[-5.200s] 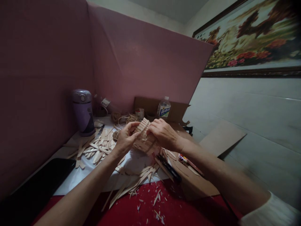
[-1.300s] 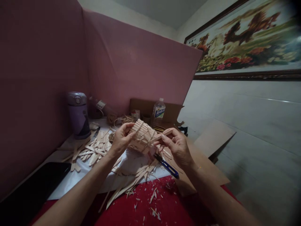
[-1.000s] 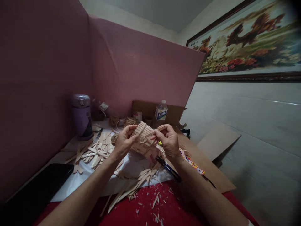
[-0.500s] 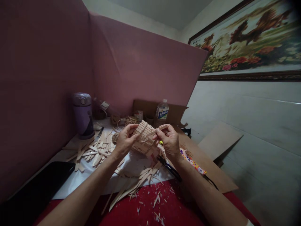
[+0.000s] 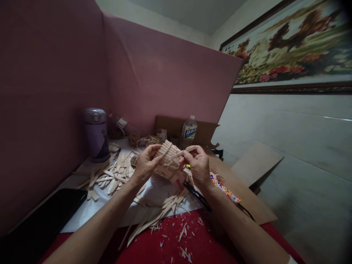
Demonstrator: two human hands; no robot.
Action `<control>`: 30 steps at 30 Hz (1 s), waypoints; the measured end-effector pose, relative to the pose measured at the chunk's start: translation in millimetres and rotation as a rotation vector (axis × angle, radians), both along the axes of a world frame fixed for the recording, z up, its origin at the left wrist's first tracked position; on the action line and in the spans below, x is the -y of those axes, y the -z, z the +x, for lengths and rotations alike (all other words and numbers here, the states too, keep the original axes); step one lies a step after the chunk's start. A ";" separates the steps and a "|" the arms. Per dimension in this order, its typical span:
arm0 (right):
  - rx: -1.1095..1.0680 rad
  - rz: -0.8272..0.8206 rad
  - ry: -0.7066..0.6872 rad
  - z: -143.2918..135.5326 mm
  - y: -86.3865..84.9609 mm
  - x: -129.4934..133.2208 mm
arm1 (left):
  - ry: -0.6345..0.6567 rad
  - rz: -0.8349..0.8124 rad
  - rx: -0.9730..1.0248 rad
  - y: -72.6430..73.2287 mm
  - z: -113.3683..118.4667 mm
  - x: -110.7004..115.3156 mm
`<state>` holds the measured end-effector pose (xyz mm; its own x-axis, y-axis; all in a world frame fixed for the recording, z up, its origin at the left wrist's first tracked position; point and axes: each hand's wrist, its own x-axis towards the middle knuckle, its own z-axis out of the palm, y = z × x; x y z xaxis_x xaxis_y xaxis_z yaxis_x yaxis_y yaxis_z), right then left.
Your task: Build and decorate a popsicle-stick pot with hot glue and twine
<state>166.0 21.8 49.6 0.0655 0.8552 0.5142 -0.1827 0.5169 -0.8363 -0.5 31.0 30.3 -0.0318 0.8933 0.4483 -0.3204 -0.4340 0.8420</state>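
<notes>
A small structure of pale wooden sticks [image 5: 171, 169], with twine around it, is held up above the white sheet. My left hand [image 5: 147, 163] grips its left side, thumb and fingers closed on the edge. In my right hand [image 5: 196, 164], a single flat wooden stick [image 5: 180, 153] is pinched between thumb and fingers, its free end lying across the structure's upper face. Under my right hand and wrist sits a dark-handled tool [image 5: 197, 195], partly hidden.
Loose sticks [image 5: 117, 172] are heaped at the left beside a purple flask [image 5: 96, 135]. A black phone-like slab [image 5: 52, 216] lies front left. Behind stand a clear bottle [image 5: 189, 130] and twine [image 5: 152, 140]. Wood scraps [image 5: 184, 231] litter the red cloth [image 5: 148, 253].
</notes>
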 end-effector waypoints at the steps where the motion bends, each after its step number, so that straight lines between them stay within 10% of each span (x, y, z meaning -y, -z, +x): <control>1: -0.017 -0.012 -0.001 0.1 -0.6 0.7 | -0.002 -0.001 -0.004 -0.2 0.0 0.3; 30: -0.027 -0.075 0.089 -3.4 6.6 -3.9 | 0.033 0.006 -0.002 2.0 2.0 1.4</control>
